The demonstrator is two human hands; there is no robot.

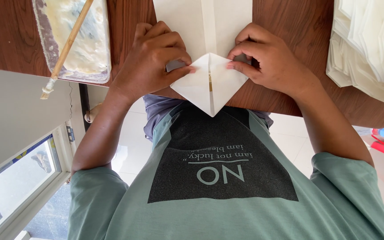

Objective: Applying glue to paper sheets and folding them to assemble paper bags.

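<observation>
— What's the room like from where you stand?

— A dark brown wood-grain bench point(298, 26), pale floor tiles below its near edge, and a white-framed window point(32, 178) low to one side. The person wears a grey-green shirt point(227, 195) with a dark square print on the chest.

— And on the bench?

— Toward one far corner a shallow tray point(90, 49) smeared with whitish paste, a wooden stick point(70, 42) lying across its rim. At the opposite edge, a stack of folded white paper point(370, 49).

— The hands?

— Both curled down on a cream paper sheet point(210, 75) at the middle of the near edge (its folded point overhangs the edge). The left hand point(152, 62) and the right hand point(270, 58) each press a folded corner flap flat with the fingertips, flaps meeting at the centre crease.
</observation>
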